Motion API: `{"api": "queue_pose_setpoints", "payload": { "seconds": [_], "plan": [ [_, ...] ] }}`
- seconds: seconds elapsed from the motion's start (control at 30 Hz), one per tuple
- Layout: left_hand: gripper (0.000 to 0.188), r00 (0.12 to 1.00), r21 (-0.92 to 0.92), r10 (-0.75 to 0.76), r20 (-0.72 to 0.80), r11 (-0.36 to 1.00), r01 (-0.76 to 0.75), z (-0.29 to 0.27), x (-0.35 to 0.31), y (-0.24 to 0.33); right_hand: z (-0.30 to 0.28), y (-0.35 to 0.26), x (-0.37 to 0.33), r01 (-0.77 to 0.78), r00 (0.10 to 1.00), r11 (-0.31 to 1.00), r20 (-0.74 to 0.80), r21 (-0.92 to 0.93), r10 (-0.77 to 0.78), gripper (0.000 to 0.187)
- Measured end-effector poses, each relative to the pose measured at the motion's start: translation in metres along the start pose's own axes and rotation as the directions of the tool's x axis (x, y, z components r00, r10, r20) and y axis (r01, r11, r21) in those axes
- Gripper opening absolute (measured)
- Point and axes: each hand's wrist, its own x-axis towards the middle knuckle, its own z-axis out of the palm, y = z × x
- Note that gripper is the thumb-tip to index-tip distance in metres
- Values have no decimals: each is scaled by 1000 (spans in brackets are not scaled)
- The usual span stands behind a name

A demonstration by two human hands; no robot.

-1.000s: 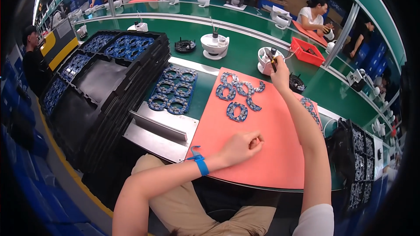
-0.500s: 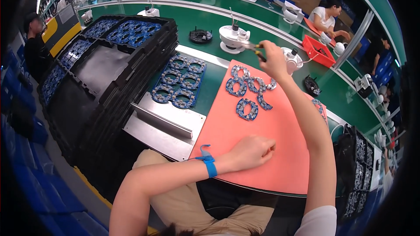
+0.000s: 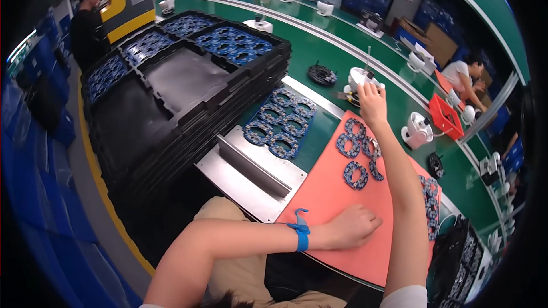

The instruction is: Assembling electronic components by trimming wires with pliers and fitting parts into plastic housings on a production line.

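Head view: my left hand (image 3: 350, 229) sits loosely curled on the pink mat (image 3: 325, 198), seemingly empty. Past the mat's far edge, the pliers (image 3: 350, 99) are probably stiff, fairly light; I'd grab the handles. Right hand (image 3: 373, 102) is right beside them, fingers partly extended; can't tell if it's gripping.

One hand tool (image 3: 350, 99), six rings (image 3: 284, 121) in one tabletop panel (image 3: 297, 116), one red bin (image 3: 436, 115), one blue wristband (image 3: 302, 239)

The person wears a bright blue band (image 3: 302, 237) on the wrist directly behind the left hand (image 3: 351, 227), a narrow blue tail (image 3: 301, 213) curling off it. Well back from the right hand (image 3: 372, 104): a white sleeve (image 3: 406, 298). Beige trousers (image 3: 237, 276) show below the left forearm (image 3: 245, 236). Both hands are ungloved.
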Motion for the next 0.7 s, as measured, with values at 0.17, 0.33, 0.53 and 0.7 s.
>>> {"api": "queue_pose_setpoints", "payload": {
  "seconds": [0.17,0.33,0.53,0.7],
  "plan": [
    [17,912,-73,355,206,935,-347,-12,-9,30,-53,16,-17,77,985,991,-162,108,-58,37],
    [13,776,-105,621,107,784,-612,22,-81,93,-127,12,-66,104,975,948,-219,301,-37,33],
    [7,850,-51,183,494,982,-182,70,-134,54,-219,-7,-153,209,956,921,-268,329,-121,31],
    [16,924,-196,34,381,980,45,76,-136,17,-269,-17,-203,164,978,916,-182,366,-103,33]
  ]
}}
